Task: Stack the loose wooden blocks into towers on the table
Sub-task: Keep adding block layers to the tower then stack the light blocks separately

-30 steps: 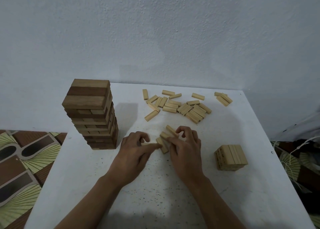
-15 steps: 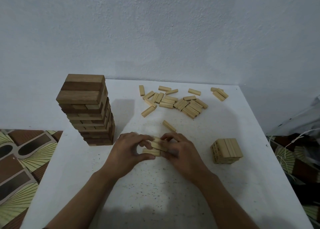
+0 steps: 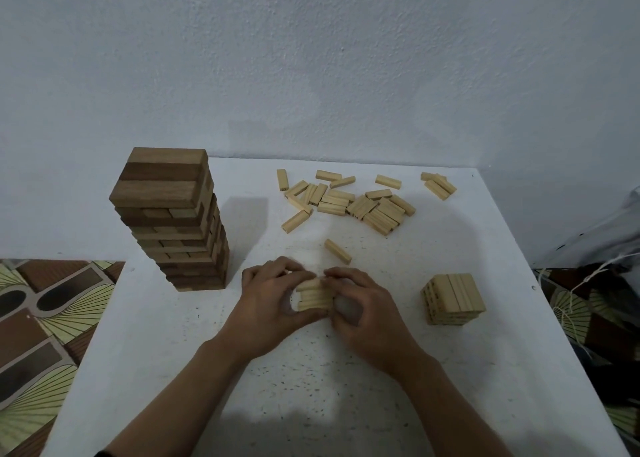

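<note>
**One head-worn view, forward and down**

The wide-angle head camera looks from above the near edge of the table [image 3: 485, 387] toward its far edge and the wall [image 3: 346, 58] behind. It sits close: the left forearm [image 3: 180, 397] and right forearm [image 3: 450, 404] enter from the bottom, and the table's left and right edges both show.

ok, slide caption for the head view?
Left hand and right hand grip a block bundle between tall tower and short stack, loose blocks behind.
</note>
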Demonstrator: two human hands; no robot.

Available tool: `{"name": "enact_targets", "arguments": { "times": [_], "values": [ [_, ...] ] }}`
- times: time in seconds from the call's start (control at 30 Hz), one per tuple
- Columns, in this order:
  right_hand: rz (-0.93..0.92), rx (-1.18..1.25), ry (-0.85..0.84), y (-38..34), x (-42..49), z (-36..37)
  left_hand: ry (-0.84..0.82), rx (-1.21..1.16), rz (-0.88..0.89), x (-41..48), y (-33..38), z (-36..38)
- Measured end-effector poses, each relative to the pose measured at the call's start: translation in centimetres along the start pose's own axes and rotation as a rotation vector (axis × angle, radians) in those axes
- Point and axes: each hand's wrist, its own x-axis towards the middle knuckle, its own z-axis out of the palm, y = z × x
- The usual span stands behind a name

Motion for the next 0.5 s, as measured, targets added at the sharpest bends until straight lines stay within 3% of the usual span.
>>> {"name": "enact_targets", "arguments": {
  "times": [0.5],
  "values": [
    [-0.019,-0.109,0.005,0.3,0.7,0.1,-0.129,0.065,0.028,-1.5,-1.0,-1.6]
  ]
}}
